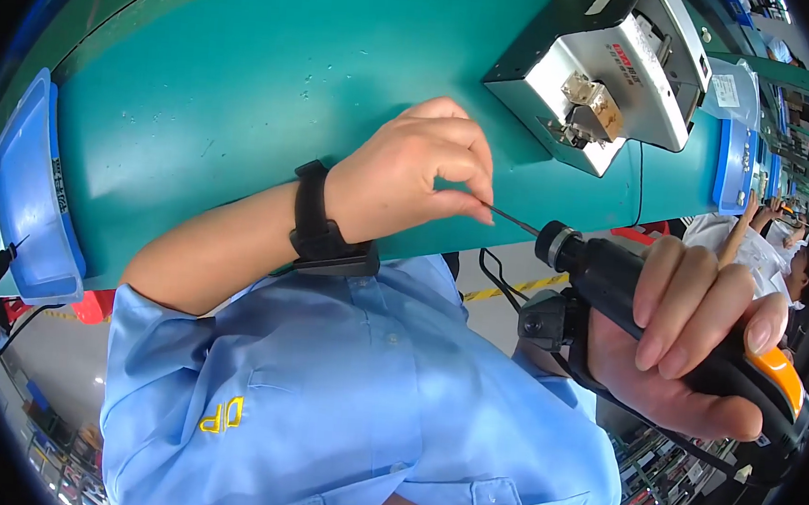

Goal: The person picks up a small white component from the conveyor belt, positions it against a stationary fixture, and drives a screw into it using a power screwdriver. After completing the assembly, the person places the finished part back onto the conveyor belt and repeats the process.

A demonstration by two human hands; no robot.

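A green workbench (229, 71) stands over a grey, yellow-striped floor (495, 328).

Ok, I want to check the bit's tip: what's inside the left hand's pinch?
The thin bit of the electric screwdriver runs to the left hand, which covers its end; the tip, and anything else pinched there, cannot be seen.

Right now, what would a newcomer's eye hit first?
First, the black, orange-patched power screwdriver in the right hand, at right; its thin bit runs to the pinched fingertips of the left hand, mid-picture. Next, the silver-and-black machine, top right on the green table, and the blue tray, far left.
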